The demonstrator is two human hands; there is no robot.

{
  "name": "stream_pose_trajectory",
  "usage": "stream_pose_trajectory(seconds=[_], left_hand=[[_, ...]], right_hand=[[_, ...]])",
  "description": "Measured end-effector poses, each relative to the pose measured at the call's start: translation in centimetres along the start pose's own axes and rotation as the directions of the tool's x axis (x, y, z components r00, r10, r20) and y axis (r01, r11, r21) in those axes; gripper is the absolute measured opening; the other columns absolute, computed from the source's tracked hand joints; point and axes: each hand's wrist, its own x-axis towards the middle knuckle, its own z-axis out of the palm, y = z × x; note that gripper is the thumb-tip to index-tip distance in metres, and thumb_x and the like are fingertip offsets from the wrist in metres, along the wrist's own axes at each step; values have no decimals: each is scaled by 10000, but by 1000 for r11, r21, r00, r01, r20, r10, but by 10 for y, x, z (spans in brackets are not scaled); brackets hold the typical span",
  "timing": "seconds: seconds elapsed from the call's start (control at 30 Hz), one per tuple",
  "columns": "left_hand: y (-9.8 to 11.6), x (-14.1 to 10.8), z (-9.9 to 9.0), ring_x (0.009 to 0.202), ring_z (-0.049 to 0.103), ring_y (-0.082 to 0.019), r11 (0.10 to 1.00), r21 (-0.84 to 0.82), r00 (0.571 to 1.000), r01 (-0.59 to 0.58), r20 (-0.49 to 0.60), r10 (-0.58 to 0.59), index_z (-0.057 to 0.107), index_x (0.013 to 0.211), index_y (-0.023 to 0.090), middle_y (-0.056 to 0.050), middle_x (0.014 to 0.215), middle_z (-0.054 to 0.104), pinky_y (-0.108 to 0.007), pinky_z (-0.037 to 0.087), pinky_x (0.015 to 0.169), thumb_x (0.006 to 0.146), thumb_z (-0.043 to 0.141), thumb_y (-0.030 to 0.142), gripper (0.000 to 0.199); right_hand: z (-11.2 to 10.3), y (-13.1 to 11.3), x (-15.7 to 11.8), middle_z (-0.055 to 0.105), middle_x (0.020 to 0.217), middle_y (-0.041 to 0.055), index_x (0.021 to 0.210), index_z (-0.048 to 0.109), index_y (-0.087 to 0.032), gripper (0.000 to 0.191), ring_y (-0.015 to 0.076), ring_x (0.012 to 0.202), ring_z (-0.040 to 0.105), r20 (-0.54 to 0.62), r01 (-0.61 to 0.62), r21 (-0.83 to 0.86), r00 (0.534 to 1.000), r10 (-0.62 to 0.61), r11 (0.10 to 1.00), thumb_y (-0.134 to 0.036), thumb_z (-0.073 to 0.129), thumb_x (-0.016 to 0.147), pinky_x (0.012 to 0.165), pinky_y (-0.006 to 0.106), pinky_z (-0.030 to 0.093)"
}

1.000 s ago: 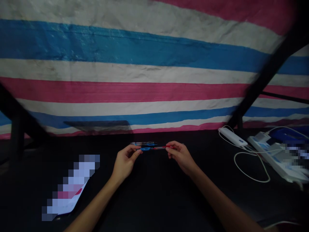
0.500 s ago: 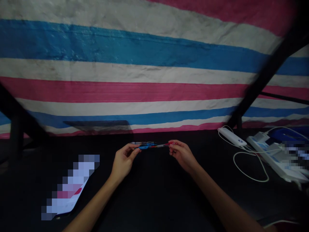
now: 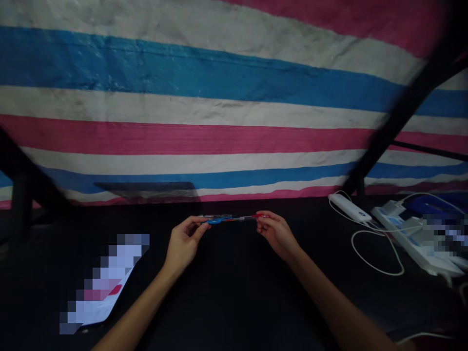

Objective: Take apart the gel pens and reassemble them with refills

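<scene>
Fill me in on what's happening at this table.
A person is handling small, slim things over a black table. The left hand pinches a blue item, and the right hand pinches a thin, red-ended item. The two items lie nearly in line; whether they touch is unclear. A lit phone lies left, a white power strip right.

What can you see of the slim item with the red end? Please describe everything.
The slim item looks straight, with a red end and a greyish middle that looks like plastic. The right hand pinches the red end. It is nearly level, its other end towards the blue item in the left hand; whether they touch, I cannot tell.
</scene>
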Motion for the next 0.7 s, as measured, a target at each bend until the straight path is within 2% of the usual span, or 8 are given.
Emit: stream_pose_trajectory(seconds=[0.17, 0.5, 0.7], left_hand=[[-1, -1, 1, 798, 647, -183, 1000, -10, 1000, 3, 12, -3, 644, 876, 171, -45, 822, 693, -318, 492, 769, 745, 639, 281, 171], [-8, -6, 6, 762, 625, -175, 999, -21, 992, 39, 118, -37, 649, 891, 167, -40, 782, 671, -274, 466, 690, 735, 655, 314, 215], [-7, -4, 5, 752, 615, -166, 1000, -20, 995, 25, 102, -22, 649, 862, 174, -30, 784, 664, -263, 462, 682, 725, 664, 304, 189]], right_hand=[[1, 3, -1, 567, 673, 16, 822, 657, -158, 209, 113, 594, 498, 13, -8, -18, 1000, 8, 1000, -219, 723, 634, 595, 268, 399], [13, 6, -10, 579, 703, 23, 829, 686, -155, 226, 114, 623, 514, 84, 29, -136, 996, -18, 990, -285, 738, 652, 617, 274, 421], [10, 11, -8, 572, 618, 18, 716, 666, -137, 261, 88, 498, 477, 77, 42, -284, 997, -21, 958, -397, 693, 711, 490, 235, 366]])
